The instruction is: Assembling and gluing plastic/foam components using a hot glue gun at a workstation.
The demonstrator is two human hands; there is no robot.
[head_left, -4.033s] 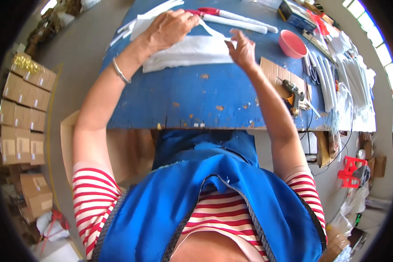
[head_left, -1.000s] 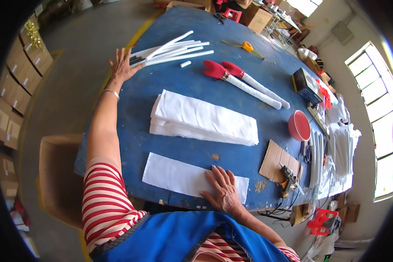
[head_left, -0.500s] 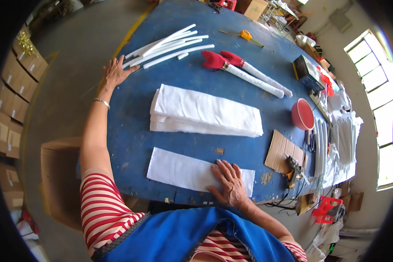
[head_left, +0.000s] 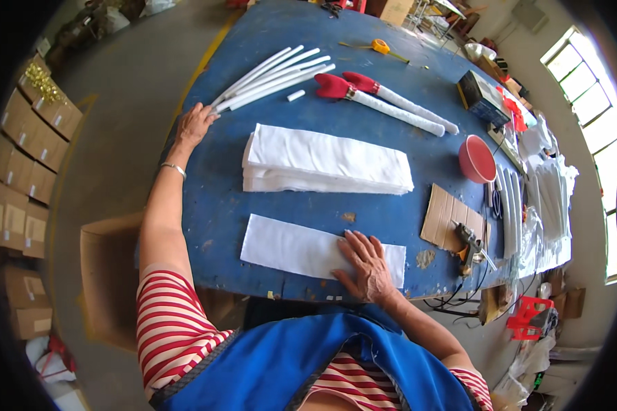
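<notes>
- Head view: my right hand [head_left: 367,268] lies flat, fingers spread wide and gripping nothing, on the right end of a single white rectangular fabric sheet [head_left: 301,250] that lies near the front edge of the blue painted worktable [head_left: 212,205]
- My left hand [head_left: 195,125] is stretched out to the far left of the table, fingers loosely open and holding nothing, fingertips just beside the near ends of a fan of long white slender rods [head_left: 271,77]
- To do this well, I judge I should keep my right palm pressing evenly so the sheet stays flat and square to the table edge, and pick one rod only, pinching it near its end so the others do not roll
- A thick stack of folded white fabric sheets [head_left: 325,168] sits between the rods and the single sheet, so I would lift the rod clear over it, not drag it
- Beyond the stack lie two white padded sticks with red tips [head_left: 384,103]; to the right are a round red bowl [head_left: 476,159], a brown cardboard scrap [head_left: 449,219] and a glue gun [head_left: 469,243] near the edge, well apart from my right hand
- A small short white rod piece [head_left: 295,95] lies just beside the fan; I would leave it be
</notes>
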